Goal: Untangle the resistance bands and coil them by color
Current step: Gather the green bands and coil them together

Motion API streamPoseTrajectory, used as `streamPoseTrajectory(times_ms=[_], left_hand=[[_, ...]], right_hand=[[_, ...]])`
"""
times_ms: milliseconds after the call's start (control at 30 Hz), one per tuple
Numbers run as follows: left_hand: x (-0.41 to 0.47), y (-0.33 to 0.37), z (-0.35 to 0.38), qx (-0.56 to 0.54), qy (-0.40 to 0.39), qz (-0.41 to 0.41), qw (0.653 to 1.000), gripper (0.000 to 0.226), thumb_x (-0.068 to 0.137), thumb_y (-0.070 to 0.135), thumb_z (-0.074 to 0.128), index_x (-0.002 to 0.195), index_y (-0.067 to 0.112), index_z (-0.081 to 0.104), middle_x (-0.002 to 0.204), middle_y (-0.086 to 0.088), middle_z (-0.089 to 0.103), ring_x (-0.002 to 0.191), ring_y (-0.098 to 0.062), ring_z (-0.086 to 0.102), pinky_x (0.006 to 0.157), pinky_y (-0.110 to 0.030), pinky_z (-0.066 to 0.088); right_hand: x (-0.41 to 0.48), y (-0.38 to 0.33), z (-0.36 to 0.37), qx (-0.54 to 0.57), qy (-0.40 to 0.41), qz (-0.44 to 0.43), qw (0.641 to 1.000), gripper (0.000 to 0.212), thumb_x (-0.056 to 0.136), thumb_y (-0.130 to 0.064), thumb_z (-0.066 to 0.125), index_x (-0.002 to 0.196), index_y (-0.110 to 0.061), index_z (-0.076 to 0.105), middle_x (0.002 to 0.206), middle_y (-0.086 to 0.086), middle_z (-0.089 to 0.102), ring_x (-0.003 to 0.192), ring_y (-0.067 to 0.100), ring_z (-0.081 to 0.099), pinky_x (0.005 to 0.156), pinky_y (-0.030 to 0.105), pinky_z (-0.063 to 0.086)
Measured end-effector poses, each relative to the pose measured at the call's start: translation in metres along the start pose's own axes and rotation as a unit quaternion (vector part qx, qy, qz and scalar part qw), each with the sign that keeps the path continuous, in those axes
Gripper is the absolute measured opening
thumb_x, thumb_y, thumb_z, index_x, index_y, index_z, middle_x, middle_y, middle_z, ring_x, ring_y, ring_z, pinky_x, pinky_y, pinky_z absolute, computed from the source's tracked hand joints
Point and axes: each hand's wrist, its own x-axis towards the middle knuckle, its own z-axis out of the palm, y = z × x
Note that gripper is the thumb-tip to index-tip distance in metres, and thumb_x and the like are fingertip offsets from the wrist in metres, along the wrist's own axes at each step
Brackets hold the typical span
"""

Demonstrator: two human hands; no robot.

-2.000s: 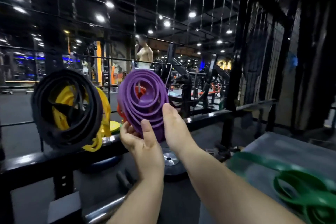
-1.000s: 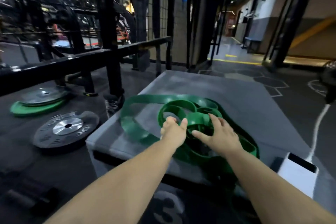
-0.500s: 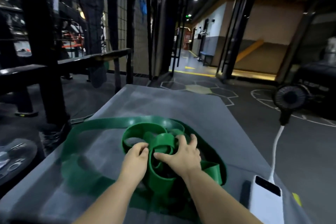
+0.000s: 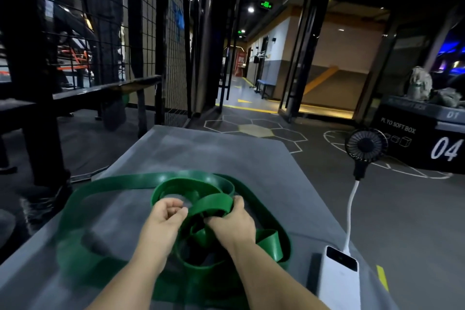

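The band (image 4: 125,182) lies in the lower centre of the frame on the grey pad (image 4: 214,148). One wide outer loop spreads to the lower left. Several smaller turns cross one another in the middle, under my hands.

Grip. My right hand (image 4: 235,221) is closed round a folded strand at the tangle, fingers over its top edge and thumb beneath. My left hand (image 4: 167,216) is curled at the other end of that fold. I cannot tell whether a strand sits between its fingers.

Procedure, as I judge it:
1. Hold the fold fixed with the right hand.
2. With the left, find the turn that crosses over the others and lift it clear. Do not pull, since stretch will likely tighten the crossings.
3. Keep the strap flat and take out any twist before it goes into the coil.
4. Wind in the loose outer loop last.

Hazard: the power bank (image 4: 339,277) in the lower right and its white cable (image 4: 349,211) to the fan (image 4: 365,146) lie near the band's right edge. Sweep slack leftward, away from them.
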Motion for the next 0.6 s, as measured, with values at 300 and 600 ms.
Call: streamPoseTrajectory(times_ms=[300,600], left_hand=[[-0.028,0.007,0.007,0.170,-0.004,0.068,0.983,0.028,0.081,0.021,0.074,0.074,0.019,0.047,0.063,0.004,0.045,0.059,-0.015,0.043,0.064,-0.032,0.039],[-0.032,-0.010,0.006,0.335,-0.191,0.040,0.922,0.029,0.080,0.052,0.070,0.081,0.029,0.050,0.087,0.006,0.058,0.079,-0.010,0.053,0.067,-0.021,0.039]], right_hand=[[0.003,-0.004,-0.038,0.103,0.045,-0.019,0.994,0.049,0.074,-0.033,0.074,0.113,-0.028,0.045,0.088,-0.005,0.058,0.091,0.028,0.062,0.073,0.029,0.041],[0.038,-0.033,-0.106,0.197,0.129,-0.068,0.969,0.045,0.076,-0.029,0.076,0.106,-0.030,0.043,0.088,-0.007,0.058,0.085,0.024,0.061,0.082,0.041,0.054]])
